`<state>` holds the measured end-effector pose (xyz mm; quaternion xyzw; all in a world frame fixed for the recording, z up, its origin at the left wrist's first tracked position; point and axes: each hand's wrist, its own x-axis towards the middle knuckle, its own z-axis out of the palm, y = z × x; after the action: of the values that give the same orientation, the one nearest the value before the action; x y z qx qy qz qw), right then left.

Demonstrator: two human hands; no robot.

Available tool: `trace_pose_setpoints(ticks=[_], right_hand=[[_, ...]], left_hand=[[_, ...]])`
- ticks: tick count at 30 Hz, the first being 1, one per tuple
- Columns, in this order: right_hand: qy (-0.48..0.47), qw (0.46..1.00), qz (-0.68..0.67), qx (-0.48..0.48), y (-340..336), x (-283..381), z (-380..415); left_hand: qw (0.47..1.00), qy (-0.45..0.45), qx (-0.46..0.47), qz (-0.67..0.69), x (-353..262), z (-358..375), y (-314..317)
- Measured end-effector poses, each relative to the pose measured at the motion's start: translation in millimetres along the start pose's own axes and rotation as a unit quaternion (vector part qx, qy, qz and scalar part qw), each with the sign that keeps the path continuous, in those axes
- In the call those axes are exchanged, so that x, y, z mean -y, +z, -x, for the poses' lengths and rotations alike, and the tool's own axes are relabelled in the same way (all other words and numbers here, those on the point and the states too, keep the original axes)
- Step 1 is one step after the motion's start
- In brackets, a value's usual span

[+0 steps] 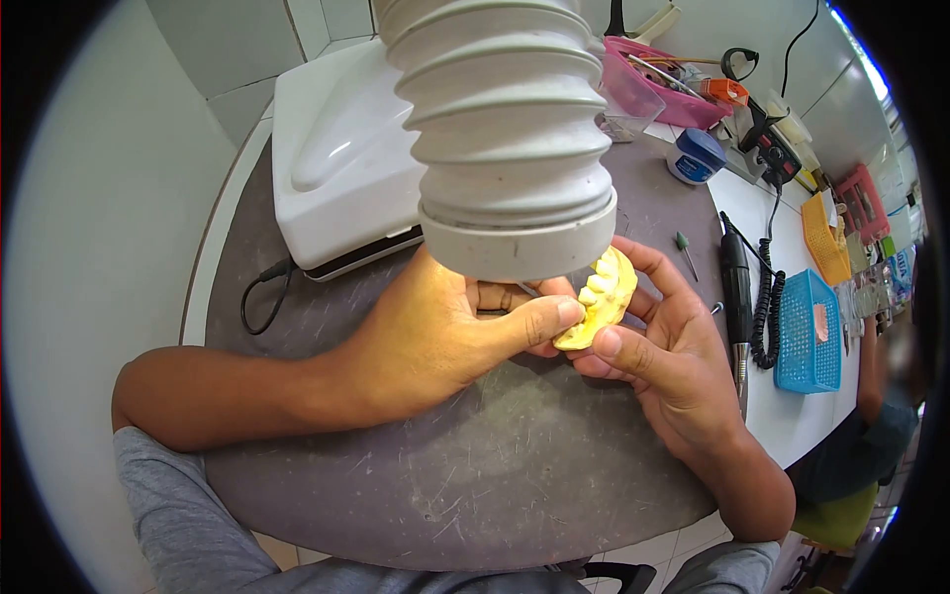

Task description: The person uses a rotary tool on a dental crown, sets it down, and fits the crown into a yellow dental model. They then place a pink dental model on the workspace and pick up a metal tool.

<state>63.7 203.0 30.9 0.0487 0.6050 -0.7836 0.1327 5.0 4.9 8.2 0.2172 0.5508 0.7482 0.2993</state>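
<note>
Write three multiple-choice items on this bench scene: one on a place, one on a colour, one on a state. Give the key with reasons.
1. Where is the dental cast?
A. Inside the blue basket
B. Held between both hands, just under the hose mouth
C. On top of the white machine

2. What colour is the basket beside the coiled cord?
A. Blue
B. Red
C. Green

3. What is the state of the handpiece?
A. Held in the right hand
B. Standing upright in a holder
C. Lying on the bench, unheld

Key:
1 B: the left hand and right hand both grip the cast below the hose.
2 A: its mesh is plainly blue.
3 C: it lies flat to the right of the hands, with no fingers on it.
</note>
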Motion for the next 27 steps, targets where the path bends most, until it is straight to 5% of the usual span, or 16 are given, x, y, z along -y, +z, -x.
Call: trace_pose_setpoints(ticks=[27], right_hand=[[-0.094,0.994,0.053,-0.021,3.4,-8.7,-2.4]], left_hand=[[0.999,0.028,-0.007,-0.027,5.1,-1.9,-0.8]])
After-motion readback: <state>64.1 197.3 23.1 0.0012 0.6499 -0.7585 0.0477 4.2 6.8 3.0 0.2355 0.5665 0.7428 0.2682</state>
